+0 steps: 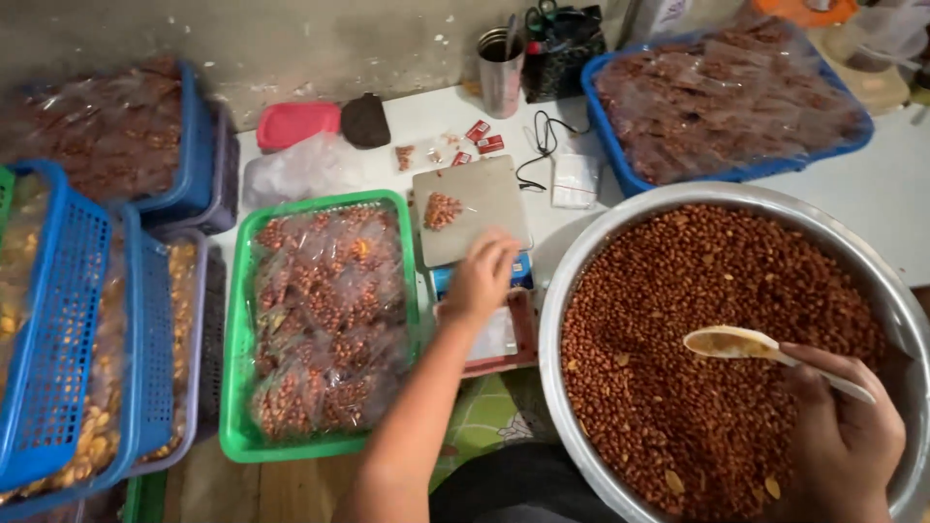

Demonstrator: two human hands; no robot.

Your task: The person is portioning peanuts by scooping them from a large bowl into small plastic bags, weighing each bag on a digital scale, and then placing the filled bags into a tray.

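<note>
Spoon in right hand hovers inside basin rim.

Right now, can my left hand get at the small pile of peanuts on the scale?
Probably yes. The left hand already rests at the near edge of the scale, and nothing lies between it and the pile of peanuts.

Big metal basin of peanuts sits near right, spoon over it in the right hand. Scale is just left of it with a little peanut pile on top, left hand at its near edge. Tray of bagged peanuts further left, stacked baskets far left.
</note>
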